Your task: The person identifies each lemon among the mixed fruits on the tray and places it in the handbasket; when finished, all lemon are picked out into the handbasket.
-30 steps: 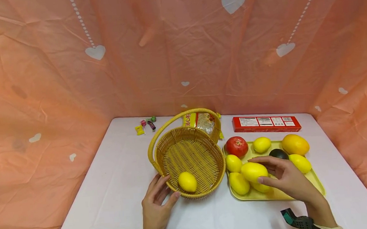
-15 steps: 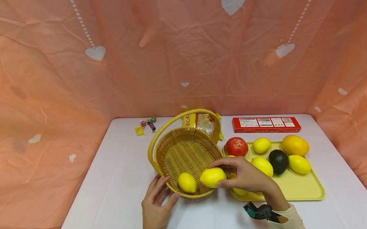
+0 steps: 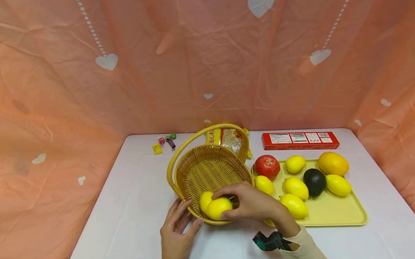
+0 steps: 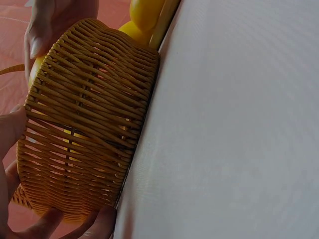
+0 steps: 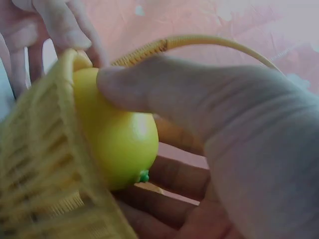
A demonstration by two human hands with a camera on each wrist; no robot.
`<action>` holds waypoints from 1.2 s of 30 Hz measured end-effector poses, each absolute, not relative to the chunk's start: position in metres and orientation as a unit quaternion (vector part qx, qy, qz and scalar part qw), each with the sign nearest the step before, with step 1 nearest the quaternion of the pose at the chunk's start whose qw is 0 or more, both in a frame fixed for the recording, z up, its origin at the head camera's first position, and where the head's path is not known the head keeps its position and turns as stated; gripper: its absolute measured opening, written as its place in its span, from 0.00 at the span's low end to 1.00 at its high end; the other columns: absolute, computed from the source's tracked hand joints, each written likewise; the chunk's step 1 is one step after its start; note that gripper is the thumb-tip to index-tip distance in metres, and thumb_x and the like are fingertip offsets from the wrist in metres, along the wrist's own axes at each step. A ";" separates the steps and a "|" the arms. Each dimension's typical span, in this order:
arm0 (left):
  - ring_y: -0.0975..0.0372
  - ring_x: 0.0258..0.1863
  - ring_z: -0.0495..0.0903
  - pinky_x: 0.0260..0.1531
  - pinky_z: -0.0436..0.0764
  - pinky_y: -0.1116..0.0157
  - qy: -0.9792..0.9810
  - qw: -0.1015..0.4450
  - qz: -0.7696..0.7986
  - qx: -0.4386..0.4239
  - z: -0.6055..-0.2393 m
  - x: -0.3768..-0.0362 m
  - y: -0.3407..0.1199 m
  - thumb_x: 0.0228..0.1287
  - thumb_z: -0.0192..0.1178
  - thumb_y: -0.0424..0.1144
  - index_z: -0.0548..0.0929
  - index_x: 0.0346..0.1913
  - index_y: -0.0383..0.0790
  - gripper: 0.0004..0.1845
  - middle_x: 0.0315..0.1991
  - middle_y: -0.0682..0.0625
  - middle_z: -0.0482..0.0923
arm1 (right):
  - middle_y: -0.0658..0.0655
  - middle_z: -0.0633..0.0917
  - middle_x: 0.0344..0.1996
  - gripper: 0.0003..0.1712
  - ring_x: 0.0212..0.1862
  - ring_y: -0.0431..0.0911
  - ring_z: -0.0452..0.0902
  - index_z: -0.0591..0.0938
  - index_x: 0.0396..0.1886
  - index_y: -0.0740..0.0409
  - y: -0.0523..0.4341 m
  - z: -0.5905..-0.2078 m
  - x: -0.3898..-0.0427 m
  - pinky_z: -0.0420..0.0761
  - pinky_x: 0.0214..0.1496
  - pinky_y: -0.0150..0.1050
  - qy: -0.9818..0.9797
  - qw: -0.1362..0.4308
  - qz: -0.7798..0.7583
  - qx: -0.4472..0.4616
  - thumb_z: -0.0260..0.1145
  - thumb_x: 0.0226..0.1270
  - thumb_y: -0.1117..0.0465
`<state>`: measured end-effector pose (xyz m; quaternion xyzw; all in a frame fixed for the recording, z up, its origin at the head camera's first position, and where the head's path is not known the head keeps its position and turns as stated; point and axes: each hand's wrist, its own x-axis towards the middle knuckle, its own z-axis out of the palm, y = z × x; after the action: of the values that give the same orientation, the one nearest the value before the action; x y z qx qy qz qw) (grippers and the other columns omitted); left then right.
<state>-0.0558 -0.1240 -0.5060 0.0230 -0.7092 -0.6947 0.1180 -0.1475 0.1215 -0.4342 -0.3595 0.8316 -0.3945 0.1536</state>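
Lemon (image 3: 218,208) sits low inside the wicker basket (image 3: 210,171) at its near rim, touching a second lemon (image 3: 205,200), with right hand (image 3: 249,202) fingers and thumb curled round it. Left hand (image 3: 176,232) rests with straight fingers against the basket's near outer wall. Just right of the basket is a yellow tray (image 3: 335,214) with more lemons, a red fruit (image 3: 267,166) and a dark avocado (image 3: 314,181); a red box (image 3: 299,139) lies behind it.

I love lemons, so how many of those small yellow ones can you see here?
7: two in the woven wicker basket, one in the right hand, one beside it; five on the yellow tray. Another may hide under the wrist.
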 end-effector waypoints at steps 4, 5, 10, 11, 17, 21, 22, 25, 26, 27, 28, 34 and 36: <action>0.70 0.71 0.77 0.65 0.87 0.68 -0.712 0.118 -0.691 0.025 -0.507 -0.056 -0.124 0.59 0.79 0.22 0.84 0.68 0.29 0.32 0.80 0.35 0.66 | 0.46 0.91 0.56 0.24 0.51 0.38 0.82 0.89 0.62 0.48 0.104 -0.435 -0.146 0.89 0.58 0.37 0.838 0.139 -0.389 -0.357 0.81 0.67 0.53; 0.70 0.71 0.77 0.65 0.87 0.68 -0.712 0.119 -0.691 0.026 -0.507 -0.056 -0.124 0.59 0.80 0.22 0.84 0.68 0.29 0.32 0.80 0.35 0.66 | 0.46 0.91 0.57 0.25 0.52 0.39 0.84 0.89 0.63 0.49 0.102 -0.435 -0.146 0.90 0.59 0.38 0.839 0.133 -0.390 -0.356 0.81 0.67 0.53; 0.67 0.71 0.78 0.66 0.87 0.67 -0.710 0.124 -0.692 0.022 -0.508 -0.057 -0.123 0.59 0.79 0.22 0.84 0.68 0.29 0.32 0.80 0.34 0.66 | 0.53 0.92 0.60 0.27 0.60 0.49 0.88 0.89 0.65 0.54 0.104 -0.432 -0.144 0.89 0.68 0.40 0.821 0.126 -0.437 -0.346 0.81 0.68 0.54; 0.66 0.71 0.78 0.66 0.87 0.67 -0.709 0.124 -0.694 0.022 -0.508 -0.056 -0.123 0.59 0.79 0.22 0.84 0.68 0.28 0.32 0.80 0.34 0.66 | 0.54 0.92 0.60 0.27 0.60 0.51 0.88 0.89 0.65 0.54 0.108 -0.432 -0.144 0.89 0.68 0.41 0.813 0.127 -0.452 -0.345 0.81 0.69 0.54; 0.65 0.72 0.77 0.67 0.86 0.67 -0.707 0.123 -0.696 0.020 -0.508 -0.056 -0.123 0.59 0.79 0.22 0.83 0.69 0.28 0.33 0.81 0.34 0.65 | 0.57 0.91 0.62 0.25 0.64 0.60 0.87 0.87 0.67 0.59 0.151 -0.437 -0.147 0.88 0.72 0.53 0.754 0.131 -0.553 -0.329 0.78 0.73 0.62; 0.60 0.74 0.76 0.67 0.86 0.67 -0.706 0.122 -0.697 0.020 -0.507 -0.056 -0.124 0.59 0.79 0.22 0.84 0.68 0.29 0.33 0.80 0.35 0.65 | 0.55 0.90 0.64 0.25 0.67 0.54 0.86 0.86 0.69 0.60 0.190 -0.441 -0.145 0.88 0.73 0.49 0.732 0.112 -0.596 -0.309 0.74 0.74 0.68; 0.58 0.74 0.76 0.67 0.86 0.68 -0.706 0.122 -0.698 0.019 -0.507 -0.056 -0.124 0.59 0.79 0.22 0.84 0.68 0.29 0.33 0.80 0.35 0.65 | 0.55 0.89 0.65 0.25 0.67 0.52 0.86 0.86 0.69 0.61 0.200 -0.442 -0.144 0.88 0.73 0.46 0.729 0.105 -0.605 -0.303 0.73 0.74 0.70; 0.50 0.76 0.74 0.67 0.86 0.68 -0.705 0.121 -0.698 0.018 -0.508 -0.056 -0.124 0.59 0.79 0.22 0.83 0.68 0.28 0.32 0.80 0.35 0.65 | 0.56 0.89 0.65 0.25 0.67 0.48 0.86 0.84 0.69 0.66 0.230 -0.444 -0.139 0.87 0.73 0.40 0.726 0.078 -0.618 -0.290 0.70 0.73 0.76; 0.49 0.76 0.74 0.67 0.86 0.68 -0.705 0.121 -0.698 0.017 -0.508 -0.056 -0.124 0.59 0.79 0.22 0.83 0.68 0.28 0.32 0.80 0.35 0.65 | 0.56 0.89 0.65 0.25 0.67 0.46 0.86 0.84 0.69 0.68 0.240 -0.444 -0.137 0.87 0.72 0.38 0.727 0.069 -0.620 -0.286 0.68 0.73 0.77; 0.46 0.77 0.72 0.67 0.86 0.68 -0.704 0.121 -0.699 0.016 -0.508 -0.056 -0.124 0.59 0.79 0.22 0.83 0.68 0.28 0.32 0.81 0.35 0.65 | 0.56 0.89 0.65 0.25 0.67 0.45 0.86 0.83 0.69 0.70 0.250 -0.445 -0.134 0.87 0.72 0.36 0.728 0.059 -0.623 -0.279 0.67 0.73 0.79; 0.46 0.77 0.72 0.67 0.86 0.68 -0.704 0.121 -0.699 0.017 -0.508 -0.056 -0.124 0.59 0.79 0.22 0.83 0.68 0.28 0.32 0.81 0.35 0.65 | 0.55 0.89 0.65 0.25 0.66 0.44 0.86 0.82 0.69 0.72 0.260 -0.445 -0.131 0.87 0.70 0.34 0.733 0.048 -0.623 -0.270 0.66 0.73 0.79; 0.47 0.77 0.72 0.67 0.86 0.68 -0.706 0.122 -0.698 0.019 -0.508 -0.056 -0.123 0.60 0.79 0.22 0.83 0.68 0.28 0.32 0.80 0.37 0.66 | 0.49 0.91 0.63 0.25 0.64 0.39 0.87 0.79 0.68 0.79 0.319 -0.448 -0.112 0.89 0.64 0.28 0.753 -0.002 -0.625 -0.206 0.63 0.73 0.84; 0.49 0.76 0.73 0.67 0.86 0.67 -0.707 0.124 -0.696 0.020 -0.509 -0.056 -0.123 0.60 0.79 0.22 0.84 0.68 0.29 0.32 0.80 0.37 0.66 | 0.48 0.91 0.62 0.25 0.63 0.37 0.87 0.79 0.67 0.81 0.338 -0.450 -0.107 0.90 0.62 0.28 0.764 -0.019 -0.618 -0.184 0.63 0.72 0.85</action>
<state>-0.0564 -0.1231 -0.5087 0.0197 -0.7067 -0.6964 0.1236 -0.1068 0.3378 -0.4501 -0.1839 0.7642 -0.6179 -0.0189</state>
